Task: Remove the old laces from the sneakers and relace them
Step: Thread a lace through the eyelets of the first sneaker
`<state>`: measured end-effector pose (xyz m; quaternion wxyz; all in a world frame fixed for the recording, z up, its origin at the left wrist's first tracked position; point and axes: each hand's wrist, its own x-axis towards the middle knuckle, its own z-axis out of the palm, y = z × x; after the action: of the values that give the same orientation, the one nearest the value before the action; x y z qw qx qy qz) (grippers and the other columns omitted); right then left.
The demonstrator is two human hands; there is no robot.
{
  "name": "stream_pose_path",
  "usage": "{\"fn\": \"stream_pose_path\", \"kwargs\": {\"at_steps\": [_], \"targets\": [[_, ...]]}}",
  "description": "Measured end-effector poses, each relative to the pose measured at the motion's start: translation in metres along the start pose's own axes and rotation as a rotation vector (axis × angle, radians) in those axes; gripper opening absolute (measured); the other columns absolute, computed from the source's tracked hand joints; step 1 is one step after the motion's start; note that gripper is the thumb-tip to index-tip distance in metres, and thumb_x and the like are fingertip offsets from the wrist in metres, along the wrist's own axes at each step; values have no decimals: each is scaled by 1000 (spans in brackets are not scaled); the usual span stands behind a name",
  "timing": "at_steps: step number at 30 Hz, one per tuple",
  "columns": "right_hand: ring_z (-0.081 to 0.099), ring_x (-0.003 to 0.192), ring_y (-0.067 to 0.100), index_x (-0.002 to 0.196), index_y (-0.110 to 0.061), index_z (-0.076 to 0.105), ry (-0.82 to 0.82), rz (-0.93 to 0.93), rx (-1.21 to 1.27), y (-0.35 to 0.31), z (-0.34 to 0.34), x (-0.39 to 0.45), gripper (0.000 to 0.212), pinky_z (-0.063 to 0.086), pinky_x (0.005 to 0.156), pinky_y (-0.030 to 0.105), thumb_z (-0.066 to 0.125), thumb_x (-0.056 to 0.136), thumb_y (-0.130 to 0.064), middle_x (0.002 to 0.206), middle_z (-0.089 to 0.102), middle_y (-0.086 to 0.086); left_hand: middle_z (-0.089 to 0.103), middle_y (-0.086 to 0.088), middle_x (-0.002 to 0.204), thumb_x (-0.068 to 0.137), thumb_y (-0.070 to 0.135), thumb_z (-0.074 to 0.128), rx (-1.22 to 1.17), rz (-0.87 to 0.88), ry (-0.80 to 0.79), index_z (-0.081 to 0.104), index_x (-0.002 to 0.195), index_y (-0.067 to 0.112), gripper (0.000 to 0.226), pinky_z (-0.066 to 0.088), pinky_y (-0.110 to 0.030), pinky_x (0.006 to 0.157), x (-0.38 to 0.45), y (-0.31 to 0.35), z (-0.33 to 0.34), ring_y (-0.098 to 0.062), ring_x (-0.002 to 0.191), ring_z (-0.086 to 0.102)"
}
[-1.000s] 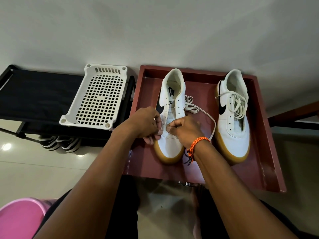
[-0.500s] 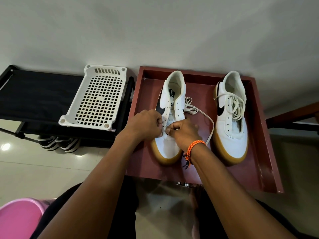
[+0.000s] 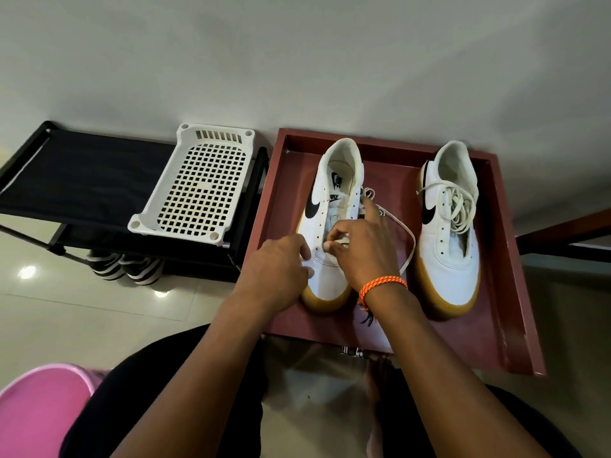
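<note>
Our right hand [image 3: 360,246] sits over the throat of the left sneaker [image 3: 332,226] at centre frame, thumb and curled fingers pinching a loop of the white lace [image 3: 408,241] at the lowest eyelets, while the index finger sticks out straight toward the shoe's collar. An orange braided bracelet [image 3: 382,285] circles that wrist. Our left hand [image 3: 281,269] presses against the sneaker's outer side near the toe, fingers bent in against the smooth white upper; we cannot tell whether it pinches any lace.

The flat lace trails off in a loose arc to the right of the shoe and bunches in coils beside its collar. Most eyelets on this sneaker stand bare. The right sneaker [image 3: 449,226], at right of frame, has its lace heaped loosely over the tongue. Both shoes are white, with a black swoosh and a thick gum-coloured sole, and stand toes toward us in a dark red tray [image 3: 515,292] with raised walls.

At upper left, a white plastic grid basket [image 3: 201,183] lies on a black fabric rack [image 3: 82,173]. A glossy pink tub [image 3: 39,418] fills the lower left corner.
</note>
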<state>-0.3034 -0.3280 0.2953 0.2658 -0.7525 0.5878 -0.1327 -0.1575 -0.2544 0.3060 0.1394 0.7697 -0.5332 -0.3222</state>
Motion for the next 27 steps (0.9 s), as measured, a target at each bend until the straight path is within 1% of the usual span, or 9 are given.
{"fn": "stream_pose_path", "kwargs": {"at_steps": [3,5,8,14,19,21,23,26,27], "targets": [[34,150,33,90,-22,80,-44,-6,-27,-2,-1,-1,7,44,110,44,78,91,-15,175,15,6,70,4,78,92,20,79,16,10,16,61,87,24,19,60,-39,77,10,-3,2,-23,74,72],[32,148,32,87,-24,80,-30,14,-17,-3,-1,-2,11,43,110,44,77,91,-14,173,19,5,70,3,71,92,17,79,7,15,-17,62,85,20,19,63,-43,77,18,-3,0,-24,67,73],[32,146,31,83,-28,80,13,83,39,-6,3,-3,15,39,109,44,78,89,-14,166,30,0,72,0,65,96,14,76,-19,13,-95,63,89,14,14,60,-33,66,26,-2,-5,-20,53,74],[26,145,27,76,-37,69,-14,161,14,-12,6,-5,23,26,92,43,77,89,-20,166,24,-8,77,-6,68,96,13,76,5,46,-173,62,93,13,14,58,-30,70,33,-4,-8,-20,56,76],[26,145,28,74,-37,71,-50,228,124,-7,9,-1,23,25,94,46,82,88,-22,169,19,-13,75,-3,67,95,11,77,-18,50,-204,63,92,11,15,61,-34,71,36,-4,-8,-20,56,76],[27,141,28,74,-36,72,-80,245,178,-3,12,1,22,25,95,46,80,90,-24,163,29,-11,72,2,60,94,10,78,-4,66,-196,62,89,11,16,62,-36,76,37,-5,-7,-18,55,75],[33,137,31,69,-38,71,-140,258,220,1,16,3,24,27,99,45,78,91,-30,147,49,-5,69,9,55,92,6,77,7,82,-184,62,84,12,18,63,-41,79,37,-5,-6,-18,54,74],[56,127,32,73,-53,75,-186,249,295,9,23,7,4,39,107,53,71,73,-51,118,71,-3,71,13,59,90,3,73,10,95,-151,61,79,13,19,64,-44,77,39,-7,-5,-20,54,74],[60,123,33,76,-57,74,-196,237,333,13,26,10,11,44,106,55,68,67,-55,113,73,-4,70,16,59,90,4,71,17,102,-135,61,78,14,19,64,-44,77,39,-8,-5,-20,55,74]]}}
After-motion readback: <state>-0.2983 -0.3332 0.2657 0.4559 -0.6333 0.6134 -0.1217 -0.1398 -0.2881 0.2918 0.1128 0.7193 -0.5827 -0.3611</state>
